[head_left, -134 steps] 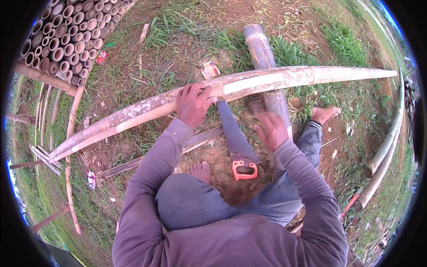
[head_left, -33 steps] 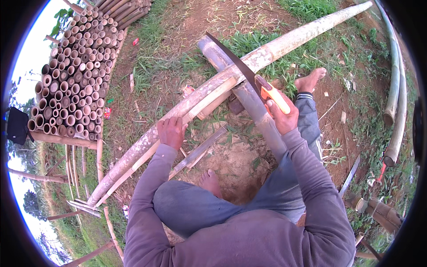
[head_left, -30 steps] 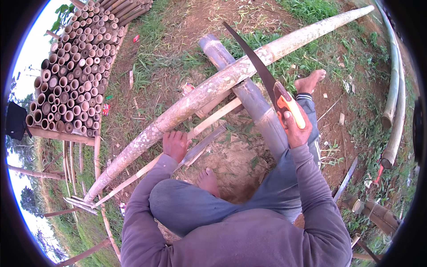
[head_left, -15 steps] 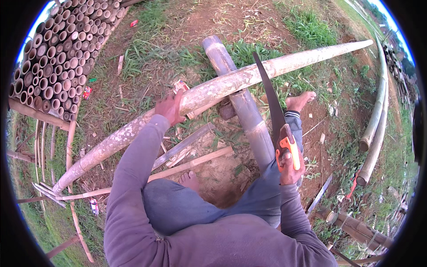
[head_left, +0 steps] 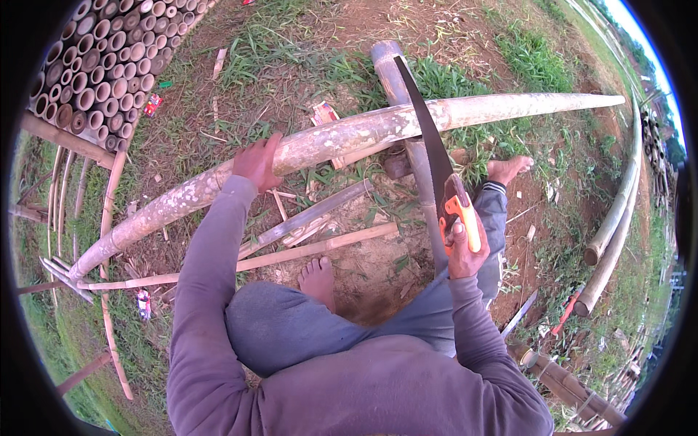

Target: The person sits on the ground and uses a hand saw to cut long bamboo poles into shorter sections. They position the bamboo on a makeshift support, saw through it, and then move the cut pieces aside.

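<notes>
A long, pale, mottled bamboo pole (head_left: 342, 139) slants across the view from lower left to upper right. My left hand (head_left: 258, 163) is wrapped over its left part. It rests across a thicker bamboo piece (head_left: 392, 73) on the ground. In my right hand (head_left: 467, 251) is a handsaw (head_left: 434, 145), gripped by its orange handle. The saw's dark blade points up and away, passing in front of the pole close to the crossing. I cannot tell whether the teeth touch the pole. My bent legs straddle the ground below.
Split bamboo strips (head_left: 320, 247) lie before my knees. Stacked bamboo tubes (head_left: 109, 65) fill the upper left, beside a pole frame (head_left: 109, 196). Two bamboo poles (head_left: 614, 218) lie at right. Near my right forearm is a long flat blade (head_left: 520, 314), with a red-handled tool (head_left: 567, 312) beyond it.
The whole view has shifted. My right hand has brought the saw left along the pole, nearer the crossing. My left hand sits farther left, away from the small paper packet.
</notes>
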`<state>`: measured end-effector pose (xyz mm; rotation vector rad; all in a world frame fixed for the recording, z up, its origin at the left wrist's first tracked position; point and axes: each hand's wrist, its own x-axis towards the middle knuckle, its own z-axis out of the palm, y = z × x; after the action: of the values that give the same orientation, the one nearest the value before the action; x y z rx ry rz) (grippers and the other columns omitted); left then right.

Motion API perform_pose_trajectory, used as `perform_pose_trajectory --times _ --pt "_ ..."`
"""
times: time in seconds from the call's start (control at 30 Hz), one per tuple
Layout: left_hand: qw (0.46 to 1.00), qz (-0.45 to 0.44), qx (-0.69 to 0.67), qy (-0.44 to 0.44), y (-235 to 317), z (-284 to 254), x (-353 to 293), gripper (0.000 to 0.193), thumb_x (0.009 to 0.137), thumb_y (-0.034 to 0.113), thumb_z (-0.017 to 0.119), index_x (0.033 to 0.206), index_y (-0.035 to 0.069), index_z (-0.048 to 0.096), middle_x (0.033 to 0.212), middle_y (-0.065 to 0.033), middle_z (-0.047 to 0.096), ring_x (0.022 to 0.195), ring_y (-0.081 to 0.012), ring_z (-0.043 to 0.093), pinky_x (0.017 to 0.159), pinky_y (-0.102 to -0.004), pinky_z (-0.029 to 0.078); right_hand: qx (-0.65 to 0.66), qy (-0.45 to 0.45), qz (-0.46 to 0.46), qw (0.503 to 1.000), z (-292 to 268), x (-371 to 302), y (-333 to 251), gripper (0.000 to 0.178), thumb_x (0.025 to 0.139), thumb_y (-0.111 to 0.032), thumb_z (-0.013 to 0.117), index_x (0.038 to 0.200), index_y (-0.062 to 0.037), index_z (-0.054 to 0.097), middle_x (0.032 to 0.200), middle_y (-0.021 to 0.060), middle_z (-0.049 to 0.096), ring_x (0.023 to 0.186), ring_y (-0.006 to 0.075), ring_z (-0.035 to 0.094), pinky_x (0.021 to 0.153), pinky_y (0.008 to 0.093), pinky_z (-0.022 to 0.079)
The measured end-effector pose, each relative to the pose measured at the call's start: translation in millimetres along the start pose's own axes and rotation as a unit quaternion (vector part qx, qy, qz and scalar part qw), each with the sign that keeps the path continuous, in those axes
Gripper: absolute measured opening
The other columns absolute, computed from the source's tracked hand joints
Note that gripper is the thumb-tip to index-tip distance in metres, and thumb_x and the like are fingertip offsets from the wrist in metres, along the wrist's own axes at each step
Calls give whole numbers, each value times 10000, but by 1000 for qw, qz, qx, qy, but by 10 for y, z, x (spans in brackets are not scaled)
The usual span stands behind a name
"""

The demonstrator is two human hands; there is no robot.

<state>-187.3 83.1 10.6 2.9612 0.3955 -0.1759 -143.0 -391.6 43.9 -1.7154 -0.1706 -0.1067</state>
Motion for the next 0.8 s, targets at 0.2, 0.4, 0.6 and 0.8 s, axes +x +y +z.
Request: perform_pose_trajectory --times 0.2,0.4,0.6,0.8 --pt "999 -24 -1 -36 76 -54 23 1004 695 386 960 1517 176 424 1376 -176 633 1292 -431 626 1094 -594 485 24 -29 1 999 506 -57 216 562 999 -262 811 1433 47 631 1207 139 762 989 167 715 847 306 574" --pt "995 -18 49 -87 122 -236 11 1089 694 486 967 1547 173 367 1456 -178 578 1375 -427 568 1151 -654 422 -19 -46 -33 998 476 -135 239 538 1005 -232 796 1436 44 632 1220 128 758 1063 179 711 915 322 557" --pt "995 -29 29 -89 143 -216 5 1134 680 510 976 1561 179 345 1468 -197 566 1406 -435 540 1172 -664 397 -17 -38 -95 995 478 -148 387 536 1031 -270 763 1438 50 623 1197 113 750 999 149 721 826 295 597" --pt "996 -32 5 -84 53 -75 113 1083 653 503 991 1499 167 404 1413 -203 607 1318 -441 611 1106 -627 468 27 -64 -24 997 478 -86 218 520 1042 -205 735 1469 58 596 1319 145 716 1156 173 695 949 314 580"
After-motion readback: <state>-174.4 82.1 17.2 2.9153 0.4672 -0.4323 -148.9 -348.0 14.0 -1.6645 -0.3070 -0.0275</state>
